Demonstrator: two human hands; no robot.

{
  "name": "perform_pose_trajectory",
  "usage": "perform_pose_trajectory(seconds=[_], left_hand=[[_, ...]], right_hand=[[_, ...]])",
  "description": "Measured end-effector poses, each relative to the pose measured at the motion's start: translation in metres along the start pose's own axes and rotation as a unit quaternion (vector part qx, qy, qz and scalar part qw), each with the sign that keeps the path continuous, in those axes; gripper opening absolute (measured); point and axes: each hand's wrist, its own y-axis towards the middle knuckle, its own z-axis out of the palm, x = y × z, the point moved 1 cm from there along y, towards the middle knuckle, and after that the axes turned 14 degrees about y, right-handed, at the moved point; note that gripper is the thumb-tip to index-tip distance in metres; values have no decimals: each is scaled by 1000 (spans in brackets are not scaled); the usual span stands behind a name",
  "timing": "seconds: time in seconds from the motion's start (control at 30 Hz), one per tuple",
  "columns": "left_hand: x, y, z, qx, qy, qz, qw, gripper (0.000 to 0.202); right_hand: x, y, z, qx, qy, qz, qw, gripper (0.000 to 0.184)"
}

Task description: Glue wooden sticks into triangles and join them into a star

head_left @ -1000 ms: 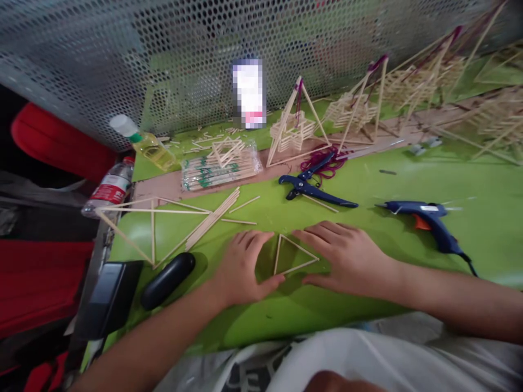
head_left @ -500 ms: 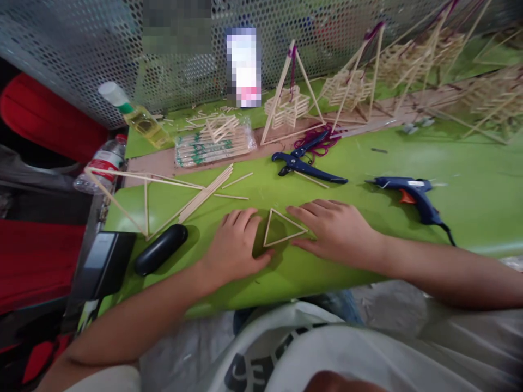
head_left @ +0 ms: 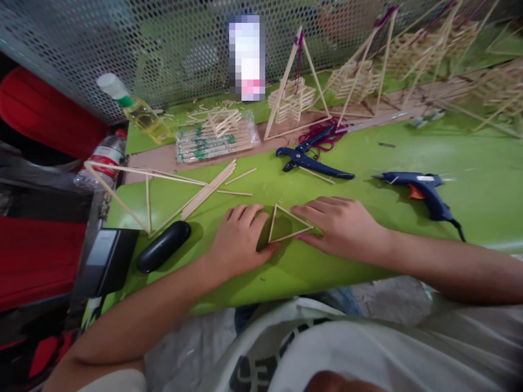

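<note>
A small triangle of thin wooden sticks (head_left: 291,235) lies flat on the green tabletop between my hands. To its left rests my left hand (head_left: 241,237), fingers apart and thumb stretched toward the triangle's lower left corner; whether it touches is hard to tell. My right hand (head_left: 339,223) lies at the other side, its index finger and thumb spread around the right corner, holding nothing visibly. Beyond the hands are a bundle of loose sticks (head_left: 209,189) and blue cutters (head_left: 312,162) with open handles. A blue glue gun (head_left: 417,188) with an orange trigger lies at right.
A black glasses case (head_left: 164,246) and a stick frame (head_left: 147,201) lie at left. Behind stand an oil bottle (head_left: 143,117), a drink bottle (head_left: 107,160), packaged sticks (head_left: 216,142) and a pyramid-shaped stick model (head_left: 292,100), with more models rightward. A perforated metal panel (head_left: 183,60) backs the table.
The view has shifted slightly, so most things appear a little higher and further right. Both hands keep nearly the same pose around the triangle.
</note>
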Motion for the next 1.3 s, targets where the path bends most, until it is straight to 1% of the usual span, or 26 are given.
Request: perform_pose_trajectory(seconds=[0.2, 0.37, 0.53, 0.77, 1.0, 1.17, 1.3], left_hand=[[3, 1, 1, 4, -10, 9, 1000, 58], [4, 3, 0, 3, -9, 13, 1000, 55], [5, 3, 2, 13, -6, 16, 1000, 58], [5, 4, -1, 6, 0, 19, 1000, 59], [5, 4, -1, 5, -1, 9, 1000, 55], [5, 4, -2, -5, -10, 5, 1000, 54], [2, 5, -3, -19, -5, -11, 1000, 54]], right_hand=[[-1, 0, 0, 4, 2, 8, 1000, 39], [-1, -1, -2, 7, 6, 4, 1000, 41], [1, 0, -4, 10, 5, -1, 1000, 41], [0, 0, -5, 10, 0, -2, 1000, 43], [2, -1, -6, 20, -5, -2, 1000, 40], [0, -1, -5, 33, 12, 15, 999, 44], [1, 2, -4, 21, 28, 34, 999, 47]])
